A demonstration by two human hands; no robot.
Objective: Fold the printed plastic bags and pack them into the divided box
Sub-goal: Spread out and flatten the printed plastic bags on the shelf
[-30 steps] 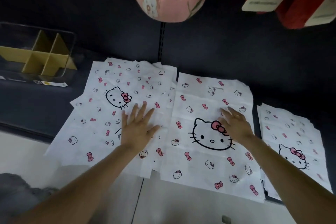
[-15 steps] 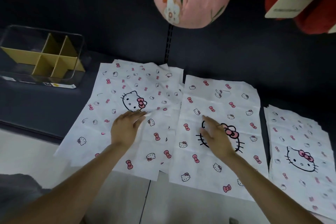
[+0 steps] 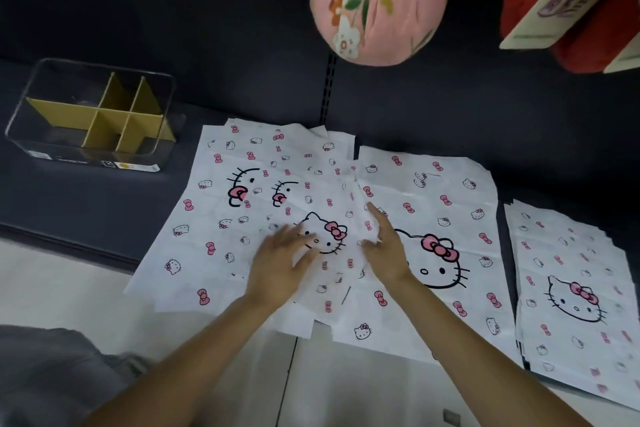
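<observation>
Two hands (image 3: 277, 267) (image 3: 384, 250) press three bag piles (image 3: 221, 218).

Divided box (image 3: 45, 135): clear walls, yellow partitions, upright, compartments bare. Right of box: loose heap of white bags (image 3: 221, 218), cat-and-bow print, overlapping flat. Further right: single bag (image 3: 446, 215) spread flat. Furthest from box: neat stack (image 3: 575, 288).

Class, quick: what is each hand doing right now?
Left hand: open, fingers spread flat on a bag.
Right hand: open, straight fingers on the same bag.
</observation>
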